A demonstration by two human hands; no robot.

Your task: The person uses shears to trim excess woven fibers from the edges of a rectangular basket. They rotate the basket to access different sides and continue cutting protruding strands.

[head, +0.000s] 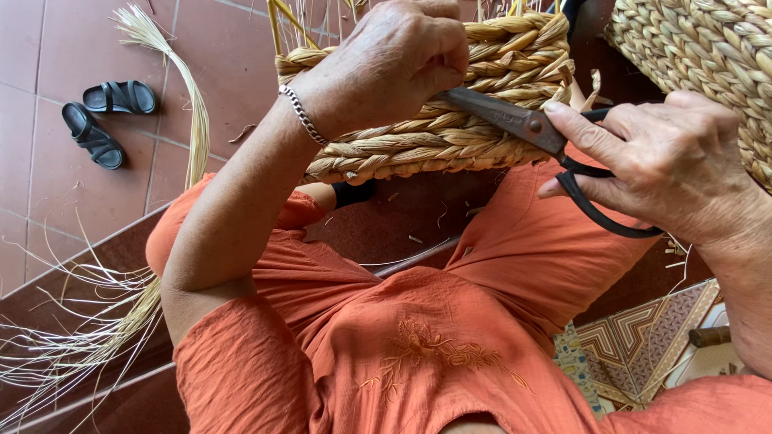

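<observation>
Scissors [535,128], old dark steel with black loop handles, lay across the rim of a half-woven basket [450,137] held over the person's lap. The right hand [667,165] gripped the loops, thumb pressed on the pivot. The left hand [390,60], a chain bracelet [303,115] on its wrist, was clenched on the basket's edge over the blade tips. The braided straw looked light, dry and springy, probably brittle at loose ends, so the firm rim seemed the best hold. Black sandals [104,120] sat on the tiled floor [48,48].
</observation>
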